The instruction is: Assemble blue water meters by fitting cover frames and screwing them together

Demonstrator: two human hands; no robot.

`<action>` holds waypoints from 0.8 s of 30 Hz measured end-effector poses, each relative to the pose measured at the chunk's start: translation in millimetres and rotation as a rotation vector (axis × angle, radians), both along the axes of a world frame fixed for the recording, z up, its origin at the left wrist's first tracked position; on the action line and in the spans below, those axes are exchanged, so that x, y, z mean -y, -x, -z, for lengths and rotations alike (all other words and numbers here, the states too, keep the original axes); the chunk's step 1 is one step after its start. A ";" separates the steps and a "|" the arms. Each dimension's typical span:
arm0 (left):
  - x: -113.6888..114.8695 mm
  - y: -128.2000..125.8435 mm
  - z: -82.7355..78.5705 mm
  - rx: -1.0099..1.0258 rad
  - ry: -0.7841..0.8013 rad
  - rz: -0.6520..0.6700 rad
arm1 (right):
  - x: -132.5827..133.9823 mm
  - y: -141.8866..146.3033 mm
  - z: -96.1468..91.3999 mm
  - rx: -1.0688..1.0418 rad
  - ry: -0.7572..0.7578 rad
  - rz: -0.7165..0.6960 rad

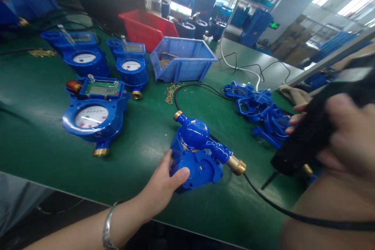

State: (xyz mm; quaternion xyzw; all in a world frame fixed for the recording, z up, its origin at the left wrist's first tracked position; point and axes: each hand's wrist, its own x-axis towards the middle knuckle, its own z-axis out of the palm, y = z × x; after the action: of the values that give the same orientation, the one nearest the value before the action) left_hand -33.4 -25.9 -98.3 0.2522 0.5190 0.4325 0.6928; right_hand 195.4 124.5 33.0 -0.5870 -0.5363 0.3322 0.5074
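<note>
Head view: left grip holds blue meter, long axis slanting down-right; right grip holds driver.

meter coloured blue, fitting toned brass, tool cased in black, table surfaced in green, bin coloured red

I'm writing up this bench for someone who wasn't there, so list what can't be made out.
All in the head view:
Side of the blue meter facing the table: hidden by its own body, under the left hand.
Right hand: blurred, its fingers partly hidden by the black tool.
Far end of that tool: cut off by the right edge.
Floor of the red bin: hidden by its walls.
Loose screws: too small to count.
</note>
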 end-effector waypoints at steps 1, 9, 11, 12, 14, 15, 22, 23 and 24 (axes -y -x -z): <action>1.6 1.4 0.1 -0.035 -0.014 0.030 | -5.6 -8.4 15.0 0.131 0.190 0.006; -24.7 25.8 -19.7 -0.988 -0.533 -0.073 | -20.5 -50.5 123.0 0.985 0.608 -0.021; -44.9 22.3 -33.7 -1.045 -0.793 0.039 | -18.4 -51.0 126.7 1.060 0.628 0.004; -55.4 17.8 -40.7 -1.048 -0.900 0.113 | -15.3 -48.8 123.3 1.095 0.621 0.017; -74.0 4.8 -52.8 -1.066 -1.055 0.309 | -2.6 -40.8 107.1 1.148 0.575 0.034; -81.4 -2.8 -57.5 -1.087 -1.097 0.426 | 7.6 -35.5 95.6 1.163 0.543 0.045; -94.2 -36.7 -59.6 -1.276 -1.206 0.860 | 100.2 -4.2 41.9 0.753 0.601 -0.810; -93.2 -37.0 -57.5 -1.288 -1.221 0.855 | 107.0 -2.4 44.0 0.743 0.607 -0.828; -92.0 -36.5 -55.4 -1.296 -1.237 0.844 | 111.7 -1.1 47.6 0.737 0.610 -0.798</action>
State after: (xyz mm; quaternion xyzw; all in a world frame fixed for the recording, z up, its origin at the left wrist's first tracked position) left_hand 3.1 66.1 -42.9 0.9218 0.3479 0.1234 0.1187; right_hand 196.4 12.8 -14.7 -0.5360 -0.7351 0.4099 -0.0646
